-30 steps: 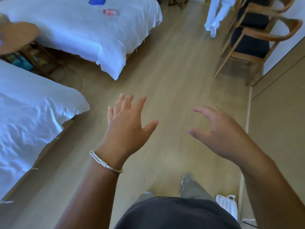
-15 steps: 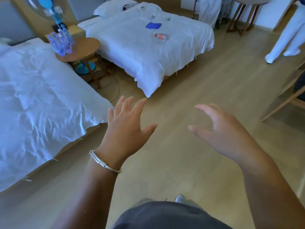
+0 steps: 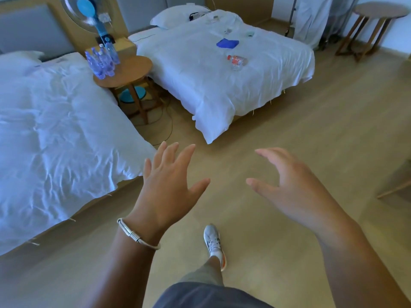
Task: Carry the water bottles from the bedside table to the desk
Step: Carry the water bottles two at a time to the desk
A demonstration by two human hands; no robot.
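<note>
Several clear water bottles [image 3: 102, 60] stand clustered on the round wooden bedside table [image 3: 131, 71] between the two beds, far up and left of my hands. My left hand [image 3: 169, 185] is held out over the floor with fingers spread, holding nothing. My right hand [image 3: 289, 185] hovers beside it, fingers loosely bent, also empty. Both hands are well short of the table. The desk is not in view.
A white bed [image 3: 55, 134] fills the left side and a second bed [image 3: 222, 74] lies ahead, carrying a blue cloth [image 3: 227, 43] and a red-labelled bottle [image 3: 236, 61]. A fan [image 3: 89, 14] stands behind the table. Cables [image 3: 164, 125] lie on the floor under it. A round stool [image 3: 373, 25] stands far right.
The view has swung left and up, bringing the bedside table, its bottles and both beds fully into sight. My hands stay raised and empty in about the same pose.
</note>
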